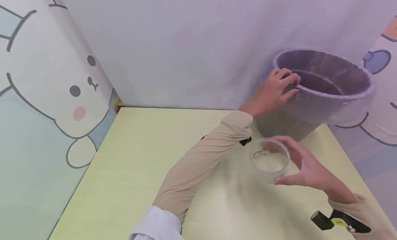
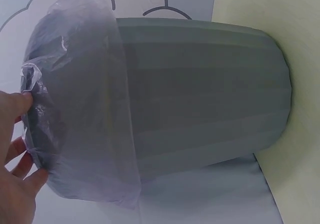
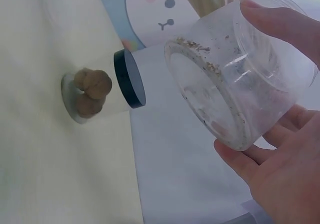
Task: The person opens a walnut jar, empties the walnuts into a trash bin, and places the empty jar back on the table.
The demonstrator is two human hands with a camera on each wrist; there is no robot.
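My left hand (image 1: 274,90) grips the near rim of a grey trash bin (image 1: 279,124), lined with a thin translucent plastic bag (image 1: 328,103) folded down over the outside. In the left wrist view, the fingertips press the bag's edge (image 2: 75,109) at the rim. My right hand (image 1: 305,164) holds a clear plastic tub (image 1: 270,159) by its side, just in front of the bin. The right wrist view shows the tub (image 3: 235,74) tilted, with no lid on it. Small brown crumbs (image 3: 197,47) cling around its bottom.
A clear jar with a black lid (image 3: 130,79) and several round brown things (image 3: 95,87) in it stands on the pale yellow table (image 1: 149,147). In the head view my left sleeve (image 1: 198,167) mostly hides it. A pale cloth wall (image 1: 173,53) rises behind the table.
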